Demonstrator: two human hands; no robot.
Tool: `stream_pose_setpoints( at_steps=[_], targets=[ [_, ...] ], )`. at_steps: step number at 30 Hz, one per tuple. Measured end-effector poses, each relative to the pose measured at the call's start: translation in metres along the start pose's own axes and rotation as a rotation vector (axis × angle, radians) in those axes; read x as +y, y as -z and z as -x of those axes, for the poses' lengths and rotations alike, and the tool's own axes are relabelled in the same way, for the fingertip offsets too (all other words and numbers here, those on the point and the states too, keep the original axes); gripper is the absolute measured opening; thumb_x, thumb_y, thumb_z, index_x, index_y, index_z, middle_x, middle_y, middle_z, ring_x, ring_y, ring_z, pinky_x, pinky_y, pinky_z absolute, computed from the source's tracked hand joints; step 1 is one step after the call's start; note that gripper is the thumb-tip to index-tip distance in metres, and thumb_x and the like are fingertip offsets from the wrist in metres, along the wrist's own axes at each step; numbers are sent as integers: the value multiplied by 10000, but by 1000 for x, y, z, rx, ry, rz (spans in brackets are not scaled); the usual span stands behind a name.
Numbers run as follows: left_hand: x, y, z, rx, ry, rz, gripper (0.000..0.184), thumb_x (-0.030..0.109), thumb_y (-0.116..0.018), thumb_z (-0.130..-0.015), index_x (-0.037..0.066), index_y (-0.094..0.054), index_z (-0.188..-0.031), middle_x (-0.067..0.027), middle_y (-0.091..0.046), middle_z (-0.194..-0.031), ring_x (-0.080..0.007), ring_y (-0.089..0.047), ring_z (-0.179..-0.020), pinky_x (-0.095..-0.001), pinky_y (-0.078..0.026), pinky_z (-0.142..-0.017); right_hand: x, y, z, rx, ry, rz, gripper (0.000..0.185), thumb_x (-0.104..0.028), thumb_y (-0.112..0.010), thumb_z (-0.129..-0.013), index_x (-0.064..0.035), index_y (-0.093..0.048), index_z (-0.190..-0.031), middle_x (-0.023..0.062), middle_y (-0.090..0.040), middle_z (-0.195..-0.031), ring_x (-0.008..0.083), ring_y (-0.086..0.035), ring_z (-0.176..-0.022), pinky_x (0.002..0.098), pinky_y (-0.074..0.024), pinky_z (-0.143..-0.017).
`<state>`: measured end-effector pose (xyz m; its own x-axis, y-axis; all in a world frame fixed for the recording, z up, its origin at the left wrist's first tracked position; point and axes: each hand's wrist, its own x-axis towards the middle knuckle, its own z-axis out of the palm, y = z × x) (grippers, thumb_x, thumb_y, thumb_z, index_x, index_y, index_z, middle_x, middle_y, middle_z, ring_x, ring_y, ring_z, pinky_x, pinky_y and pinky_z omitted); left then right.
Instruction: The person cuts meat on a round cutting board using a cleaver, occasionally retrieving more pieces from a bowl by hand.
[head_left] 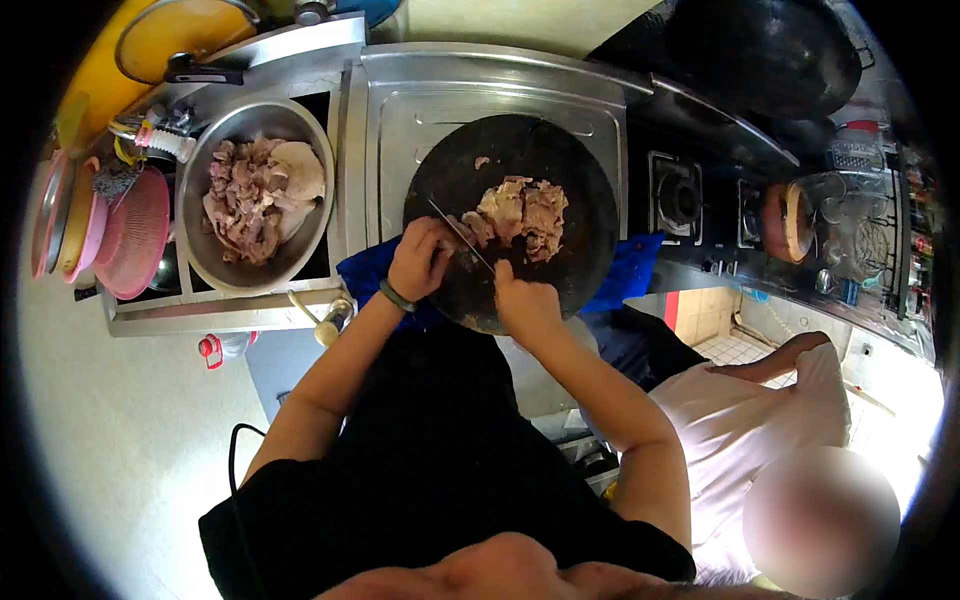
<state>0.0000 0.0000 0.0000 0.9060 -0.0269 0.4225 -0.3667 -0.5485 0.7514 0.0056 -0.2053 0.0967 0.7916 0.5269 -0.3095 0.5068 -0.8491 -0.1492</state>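
In the head view, a round dark chopping board [450, 165] lies on the steel counter. On it is a chunk of cooked meat [540, 215], with smaller cut pieces [475, 228] at its left. My right hand [527, 302] is closed around the handle of a knife [460, 235], whose thin blade slants up and left across the board beside the cut pieces. My left hand [420, 262], with a bangle at the wrist, rests on the board's left edge. Its fingers are bent together close to the blade; whatever they press on is hidden.
Left of the board, a steel bowl [190, 215] holds meat pieces. Pink colanders [135, 240] stand farther left. A gas burner [678, 195] and a large black wok [765, 55] are at right. Another person in a light shirt [720, 430] stands close at my right.
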Motion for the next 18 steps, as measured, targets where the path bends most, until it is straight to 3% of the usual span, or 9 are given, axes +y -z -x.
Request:
stream_pose_setpoints(
  at_steps=[2, 3, 8, 11, 12, 15, 18],
  targets=[
    [4, -1, 7, 29, 62, 37, 365, -24, -671, -710, 12, -574, -1060, -182, -571, -1126, -395, -547, -1039, -442, -460, -909, -8, 5, -12, -76, -8, -27, 427, -154, -555, -837, 7, -440, -1215, 163, -676, -669, 311, -688, -587, 416, -541, -536],
    [-21, 5, -15, 53, 12, -21, 361, -26, -669, -715, 9, -571, -1061, -184, -570, -1122, -396, -548, -1036, -441, -463, -901, -8, -4, -56, 38, 4, -62, 410, -149, -550, -839, 9, -443, -1202, 160, -673, -665, 313, -687, -595, 421, -539, -538],
    [-8, -4, -3, 105, 39, -30, 350, -27, -665, -745, 6, -559, -1078, -190, -565, -1115, -397, -549, -1036, -432, -468, -887, -16, -19, -80, 161, -4, -100, 367, -132, -525, -850, 22, -444, -1173, 163, -670, -678, 330, -685, -632, 441, -537, -567],
    [-4, -7, -8, 112, 3, -41, 351, -29, -665, -751, 11, -557, -1083, -189, -564, -1115, -395, -547, -1039, -430, -464, -894, -7, -23, -64, 155, -23, -163, 390, -131, -523, -852, 25, -432, -1197, 170, -675, -701, 346, -684, -647, 448, -538, -581],
    [-2, -6, -6, 108, -4, -52, 351, -30, -664, -753, 13, -557, -1084, -188, -564, -1114, -393, -546, -1042, -429, -462, -897, -4, -26, -33, -12, -107, -180, 399, -130, -515, -858, 29, -422, -1212, 175, -677, -715, 362, -679, -645, 467, -535, -597],
    [-6, -6, -1, 111, -44, -70, 346, -29, -662, -760, 16, -554, -1086, -181, -565, -1097, -387, -544, -1030, -427, -460, -889, -2, -28, -11, -11, -141, -151, 383, -117, -515, -858, 27, -420, -1200, 174, -672, -698, 365, -678, -645, 481, -529, -585],
    [-3, -5, 0, 145, 49, -14, 331, -42, -656, -756, 19, -551, -1064, -172, -566, -1066, -378, -543, -1002, -418, -458, -873, 8, -37, 24, -31, -152, -136, 325, -142, -511, -886, 13, -424, -1158, 177, -668, -685, 371, -673, -636, 491, -524, -569]
  ],
)
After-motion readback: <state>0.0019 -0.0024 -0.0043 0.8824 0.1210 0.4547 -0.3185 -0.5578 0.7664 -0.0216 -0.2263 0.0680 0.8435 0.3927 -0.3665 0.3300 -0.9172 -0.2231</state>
